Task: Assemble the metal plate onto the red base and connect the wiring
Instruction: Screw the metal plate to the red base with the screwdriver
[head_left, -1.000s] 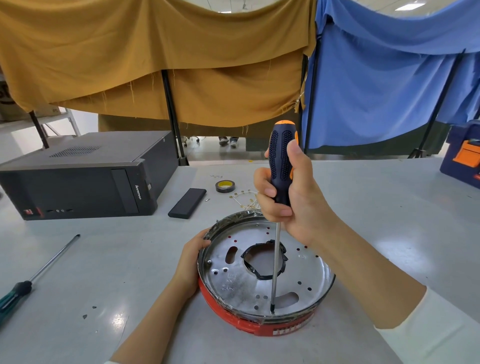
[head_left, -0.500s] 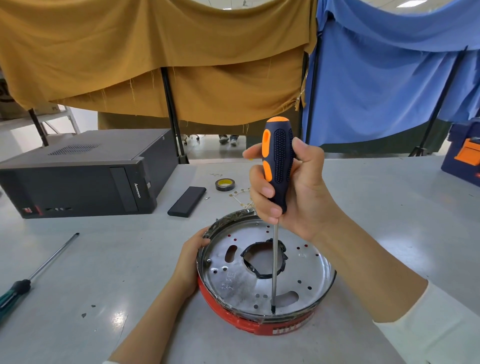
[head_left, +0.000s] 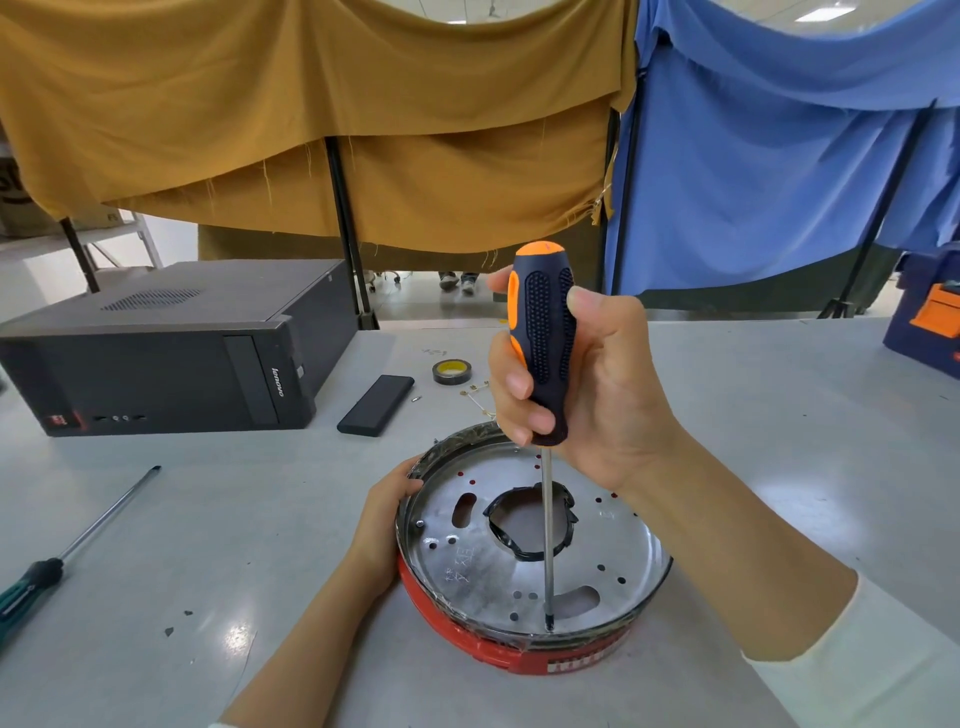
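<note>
Screwdriver upright on the plate, base steadied from the side.

Grey tabletop (head_left: 779, 415) underneath; black desktop computer case (head_left: 156, 364) well beyond the left fingertips. Round red base (head_left: 467, 647) with the round shiny perforated metal plate (head_left: 613, 545) seated inside, directly below the right fingers. Right hand (head_left: 587, 384) wrapped tight around the black-and-orange screwdriver (head_left: 543, 343), tip down on the plate's near edge. Left hand (head_left: 382, 525) curled against the base's left rim, thumb on the rim. Green-handled screwdriver (head_left: 62, 556) lying far left. Black tape roll (head_left: 449, 372) just beyond the right fingers.
</note>
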